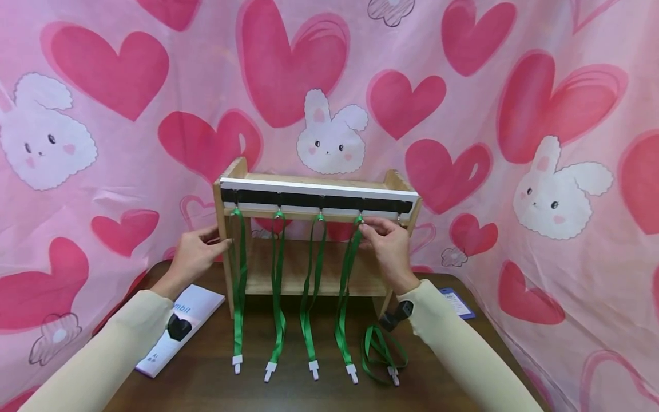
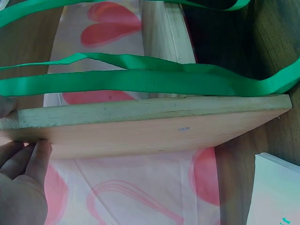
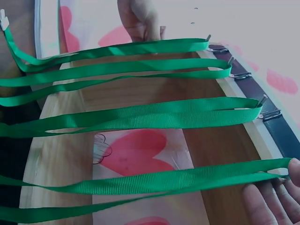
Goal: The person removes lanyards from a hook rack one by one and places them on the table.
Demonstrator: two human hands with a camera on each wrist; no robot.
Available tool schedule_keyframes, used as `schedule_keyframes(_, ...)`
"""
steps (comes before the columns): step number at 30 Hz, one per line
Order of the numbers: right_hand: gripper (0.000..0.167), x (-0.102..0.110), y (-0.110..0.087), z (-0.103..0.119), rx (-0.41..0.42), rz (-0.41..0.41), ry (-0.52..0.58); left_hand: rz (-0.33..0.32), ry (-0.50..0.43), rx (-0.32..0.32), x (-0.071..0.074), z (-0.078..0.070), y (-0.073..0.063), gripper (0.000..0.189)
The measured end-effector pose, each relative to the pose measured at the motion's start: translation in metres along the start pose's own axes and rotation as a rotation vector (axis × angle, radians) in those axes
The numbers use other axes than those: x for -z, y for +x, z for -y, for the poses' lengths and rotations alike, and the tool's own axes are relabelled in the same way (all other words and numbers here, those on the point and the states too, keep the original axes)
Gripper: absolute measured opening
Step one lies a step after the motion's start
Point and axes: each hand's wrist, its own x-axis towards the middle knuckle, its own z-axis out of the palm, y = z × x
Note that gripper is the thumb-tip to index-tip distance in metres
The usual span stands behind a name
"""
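A small wooden rack stands on the table, a black strip with metal hooks along its upper front. Several green lanyards with white clips hang from the hooks. My left hand grips the rack's left side panel, thumb at the front edge and fingers on the outer face. With my right hand I pinch the top of the rightmost hanging lanyard, right at its hook. In the right wrist view, the fingertips partly hide that loop's end. The far-right hook carries no lanyard.
Another green lanyard lies coiled on the table at the front right. A white printed box or booklet lies left of the rack, a blue-edged badge to the right. Pink heart-patterned cloth encloses the back and sides.
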Motion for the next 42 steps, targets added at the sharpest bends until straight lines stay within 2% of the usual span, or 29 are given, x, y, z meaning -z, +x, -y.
schedule_keyframes(6, 0.026, -0.003, 0.003, 0.001, -0.030, -0.008, -0.060, 0.001, 0.001, 0.004, 0.000, 0.001, -0.001, 0.064)
schedule_keyframes(11, 0.023, -0.005, 0.007, 0.003, -0.027, -0.047, -0.044, -0.002, -0.004, 0.008, 0.001, -0.002, -0.001, 0.064)
schedule_keyframes(17, 0.024, -0.004, 0.003, 0.006, -0.049, -0.062, 0.127, -0.005, -0.004, 0.004, 0.000, -0.005, -0.001, 0.064)
schedule_keyframes(23, 0.023, -0.002, -0.005, 0.011, 0.011, -0.003, 0.268, -0.013, -0.008, -0.013, 0.001, -0.004, 0.000, 0.064)
schedule_keyframes(27, 0.026, -0.002, -0.009, 0.014, 0.008, 0.033, 0.301, -0.018, -0.005, -0.016, 0.002, -0.003, 0.000, 0.063)
schedule_keyframes(34, 0.024, 0.001, -0.017, 0.003, -0.079, 0.029, 0.307, -0.003, 0.009, -0.005, 0.001, -0.004, 0.002, 0.064)
schedule_keyframes(42, 0.019, 0.005, -0.025, -0.013, -0.153, 0.068, 0.413, -0.001, 0.006, -0.010, 0.000, -0.002, -0.002, 0.063)
